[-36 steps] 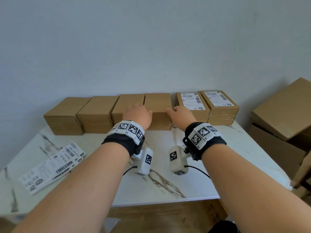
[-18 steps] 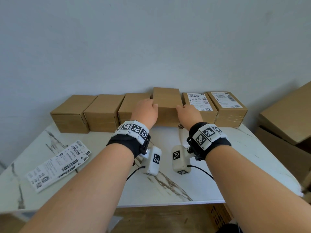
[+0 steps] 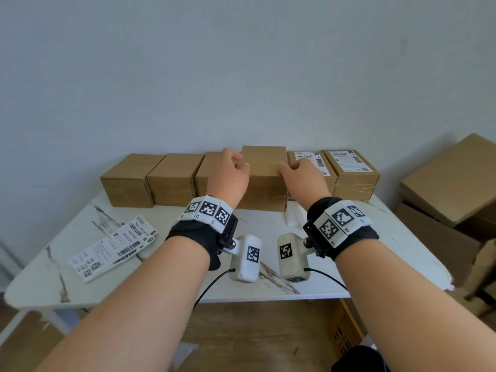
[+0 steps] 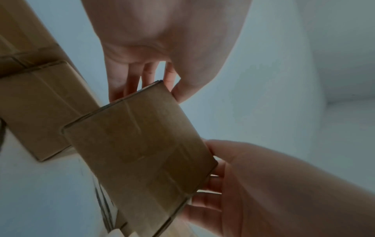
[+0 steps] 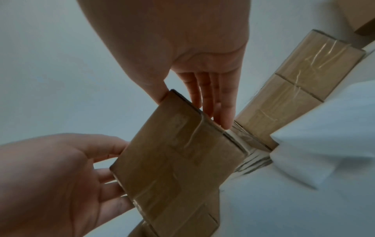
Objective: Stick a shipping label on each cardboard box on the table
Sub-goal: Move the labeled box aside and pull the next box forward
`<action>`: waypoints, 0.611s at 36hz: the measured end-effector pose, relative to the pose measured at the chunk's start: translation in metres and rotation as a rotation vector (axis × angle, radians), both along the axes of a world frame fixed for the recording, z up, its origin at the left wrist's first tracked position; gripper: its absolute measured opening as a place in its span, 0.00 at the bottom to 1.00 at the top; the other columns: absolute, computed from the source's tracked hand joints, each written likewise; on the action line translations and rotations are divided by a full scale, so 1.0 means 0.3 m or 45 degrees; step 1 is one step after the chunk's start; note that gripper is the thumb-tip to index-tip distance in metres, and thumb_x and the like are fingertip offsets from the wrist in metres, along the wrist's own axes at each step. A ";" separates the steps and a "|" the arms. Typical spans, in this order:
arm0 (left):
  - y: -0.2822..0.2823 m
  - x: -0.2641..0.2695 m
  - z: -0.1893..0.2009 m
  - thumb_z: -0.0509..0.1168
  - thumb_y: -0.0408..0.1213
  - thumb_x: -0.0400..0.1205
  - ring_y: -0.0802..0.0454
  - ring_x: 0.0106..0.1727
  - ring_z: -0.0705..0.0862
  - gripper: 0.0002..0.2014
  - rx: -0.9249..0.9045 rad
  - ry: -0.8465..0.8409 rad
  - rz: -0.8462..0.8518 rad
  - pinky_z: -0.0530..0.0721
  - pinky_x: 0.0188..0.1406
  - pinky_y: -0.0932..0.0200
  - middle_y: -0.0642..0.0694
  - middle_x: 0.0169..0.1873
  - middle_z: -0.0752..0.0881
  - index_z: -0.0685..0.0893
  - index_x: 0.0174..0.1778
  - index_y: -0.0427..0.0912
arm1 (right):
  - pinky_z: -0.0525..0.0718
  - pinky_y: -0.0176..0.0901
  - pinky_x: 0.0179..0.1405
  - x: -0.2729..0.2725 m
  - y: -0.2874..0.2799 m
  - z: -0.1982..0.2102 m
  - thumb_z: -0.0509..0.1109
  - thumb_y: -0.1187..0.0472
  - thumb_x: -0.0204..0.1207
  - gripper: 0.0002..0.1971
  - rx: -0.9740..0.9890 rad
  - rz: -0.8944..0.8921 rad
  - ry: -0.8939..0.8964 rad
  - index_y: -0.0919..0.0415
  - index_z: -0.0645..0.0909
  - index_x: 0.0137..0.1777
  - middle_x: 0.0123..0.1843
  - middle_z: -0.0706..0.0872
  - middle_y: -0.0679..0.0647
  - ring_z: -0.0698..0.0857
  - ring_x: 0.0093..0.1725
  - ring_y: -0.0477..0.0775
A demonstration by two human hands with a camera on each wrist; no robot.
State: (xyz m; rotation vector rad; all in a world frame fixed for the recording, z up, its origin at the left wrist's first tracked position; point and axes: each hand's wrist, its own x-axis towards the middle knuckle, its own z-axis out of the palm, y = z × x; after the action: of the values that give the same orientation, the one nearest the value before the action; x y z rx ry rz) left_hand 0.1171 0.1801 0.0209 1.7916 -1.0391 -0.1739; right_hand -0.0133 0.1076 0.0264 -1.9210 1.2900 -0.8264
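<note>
A plain brown cardboard box (image 3: 264, 178) is held up between both hands, its top standing above the row on the white marble table (image 3: 375, 251). My left hand (image 3: 230, 173) grips its left side, thumb on the near face and fingers along the side. My right hand (image 3: 300, 175) grips the right side the same way. The left wrist view shows the box (image 4: 138, 152) from below, taped, between the left hand (image 4: 162, 48) and right hand (image 4: 253, 184). The right wrist view shows the box (image 5: 178, 160) under the right hand (image 5: 192, 56). Printed shipping labels (image 3: 112, 248) lie at the table's left front.
Three unlabelled boxes (image 3: 174, 175) stand left of the held one. Two labelled boxes (image 3: 349, 167) stand to its right. A white paper scrap (image 3: 291, 216) lies near the right wrist. Large cardboard cartons (image 3: 451, 183) are stacked beside the table's right edge.
Both hands closed on the fourth box in the row and raised it; it now stands higher than its neighbours. The labels and other boxes stayed put.
</note>
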 end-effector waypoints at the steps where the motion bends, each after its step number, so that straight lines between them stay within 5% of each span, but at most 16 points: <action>1: 0.022 -0.009 -0.002 0.59 0.38 0.84 0.57 0.48 0.78 0.14 -0.002 0.005 -0.014 0.71 0.44 0.62 0.49 0.64 0.81 0.75 0.66 0.45 | 0.86 0.53 0.51 -0.008 0.019 -0.005 0.60 0.45 0.81 0.18 -0.002 0.012 0.017 0.59 0.77 0.59 0.50 0.85 0.54 0.85 0.49 0.57; 4: 0.084 -0.029 -0.016 0.60 0.38 0.82 0.59 0.45 0.79 0.13 0.005 0.008 -0.024 0.72 0.41 0.62 0.49 0.62 0.82 0.76 0.63 0.47 | 0.86 0.50 0.46 -0.026 0.069 -0.025 0.60 0.43 0.80 0.21 -0.027 0.036 0.053 0.61 0.79 0.59 0.47 0.85 0.55 0.85 0.46 0.56; 8: 0.158 -0.038 -0.047 0.61 0.40 0.81 0.61 0.44 0.79 0.10 0.041 0.018 -0.005 0.70 0.34 0.66 0.51 0.55 0.83 0.77 0.57 0.49 | 0.87 0.56 0.52 -0.044 0.137 -0.052 0.62 0.43 0.79 0.23 -0.010 0.056 0.063 0.61 0.76 0.63 0.51 0.85 0.55 0.85 0.49 0.57; 15: 0.235 -0.040 -0.106 0.62 0.40 0.79 0.54 0.49 0.81 0.09 0.108 -0.024 0.007 0.76 0.44 0.58 0.49 0.54 0.81 0.80 0.53 0.47 | 0.87 0.58 0.53 -0.047 0.220 -0.086 0.61 0.48 0.82 0.15 0.019 0.094 0.147 0.61 0.76 0.52 0.47 0.84 0.57 0.85 0.48 0.59; 22: 0.267 -0.007 -0.151 0.60 0.38 0.83 0.52 0.56 0.81 0.09 0.243 -0.063 -0.085 0.76 0.50 0.59 0.47 0.60 0.80 0.79 0.57 0.48 | 0.79 0.46 0.46 -0.036 0.242 -0.119 0.62 0.51 0.82 0.20 -0.003 0.104 0.233 0.66 0.75 0.66 0.58 0.83 0.60 0.80 0.50 0.56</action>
State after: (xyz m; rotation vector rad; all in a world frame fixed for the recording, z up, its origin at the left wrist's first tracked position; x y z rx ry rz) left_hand 0.1151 0.2600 -0.0245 1.9415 -1.1503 -0.2789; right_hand -0.0240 0.1801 -0.0093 -2.0761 1.3062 -0.6231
